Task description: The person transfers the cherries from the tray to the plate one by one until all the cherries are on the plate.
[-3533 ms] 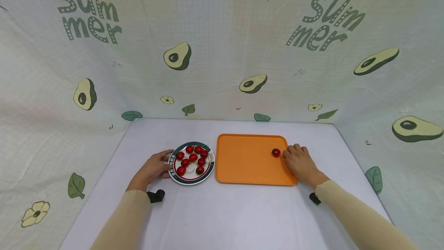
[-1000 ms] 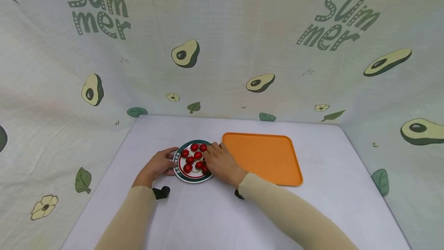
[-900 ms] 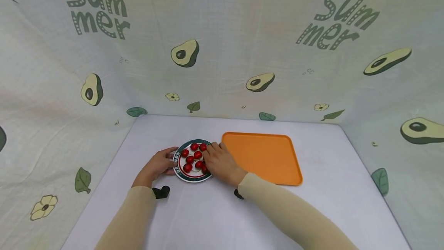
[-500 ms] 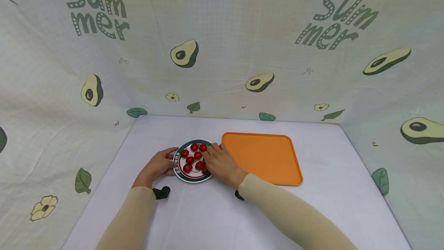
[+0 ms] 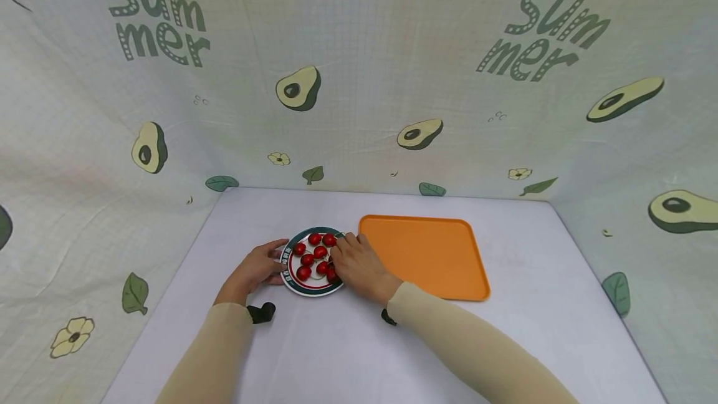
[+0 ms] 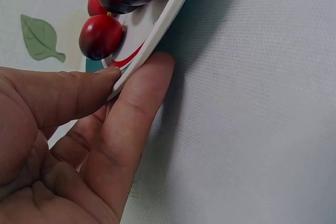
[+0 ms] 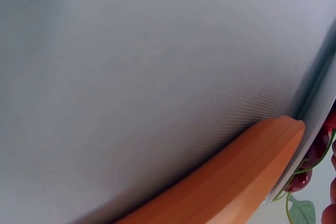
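Note:
A round plate with a green patterned rim carries several red cherries with thin stems. My left hand pinches the plate's left edge; in the left wrist view the thumb lies on top of the rim and a finger beneath it. My right hand is over the plate's right side, fingertips bent down among the cherries. Dark cherries appear close to those fingers at the right wrist view's edge. I cannot tell whether the right fingers grip one.
An orange rectangular tray lies right of the plate, partly behind my right hand; its corner comes right up to the plate's rim. A white cloth covers the table. Printed fabric hangs behind and at both sides.
Since the oldest frame, my right hand has gone left from the tray's right edge to the plate. The cherry seen on the tray then no longer shows there. Over the last second, both hands stay put.

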A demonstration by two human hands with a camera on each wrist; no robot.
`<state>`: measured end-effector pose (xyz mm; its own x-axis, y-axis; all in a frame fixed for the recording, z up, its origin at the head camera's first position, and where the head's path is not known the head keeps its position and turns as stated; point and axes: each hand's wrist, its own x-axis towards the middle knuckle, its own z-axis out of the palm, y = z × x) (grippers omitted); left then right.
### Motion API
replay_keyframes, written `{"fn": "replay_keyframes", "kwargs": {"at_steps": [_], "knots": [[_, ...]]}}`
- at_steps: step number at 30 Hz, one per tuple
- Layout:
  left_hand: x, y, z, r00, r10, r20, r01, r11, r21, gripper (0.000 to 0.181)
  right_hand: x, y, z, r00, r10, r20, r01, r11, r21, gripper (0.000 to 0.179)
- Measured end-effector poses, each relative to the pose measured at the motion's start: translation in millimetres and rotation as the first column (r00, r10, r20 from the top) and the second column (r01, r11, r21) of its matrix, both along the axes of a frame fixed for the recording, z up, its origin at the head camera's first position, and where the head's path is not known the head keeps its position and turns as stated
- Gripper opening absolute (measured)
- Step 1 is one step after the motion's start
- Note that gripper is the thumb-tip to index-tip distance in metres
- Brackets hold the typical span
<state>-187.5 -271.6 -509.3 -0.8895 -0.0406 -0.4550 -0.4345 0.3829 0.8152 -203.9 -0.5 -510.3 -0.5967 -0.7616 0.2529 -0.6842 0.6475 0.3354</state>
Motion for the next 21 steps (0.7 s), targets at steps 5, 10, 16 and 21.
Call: {"fn": "replay_keyframes", "kwargs": {"at_steps": [5,10,16,21], "knots": [[-1.4,0.4,0.3,1.0,-0.001,0.003,0.001,1.0,-0.005,0.075,0.0,1.9,0.5,1.0,-0.012,-0.013,0.012,1.0,0.012,0.018],[-1.9,-1.8,-0.9,1.0,-0.004,0.009,0.004,1.0,-0.003,0.075,0.8,5.9,0.3,1.0,-0.023,-0.001,0.023,1.0,0.01,0.027],[-2.1,-5.6,-1.8,1.0,-0.002,0.007,0.001,1.0,0.009,0.075,-0.4,18.3,-2.1,0.997,-0.049,0.067,0.052,0.998,-0.042,0.03],[-2.1,-9.0,-0.5,1.0,-0.007,0.007,0.007,1.0,0.019,0.075,-1.3,36.6,-3.7,0.995,-0.05,0.084,0.056,0.996,-0.07,0.036]]}}
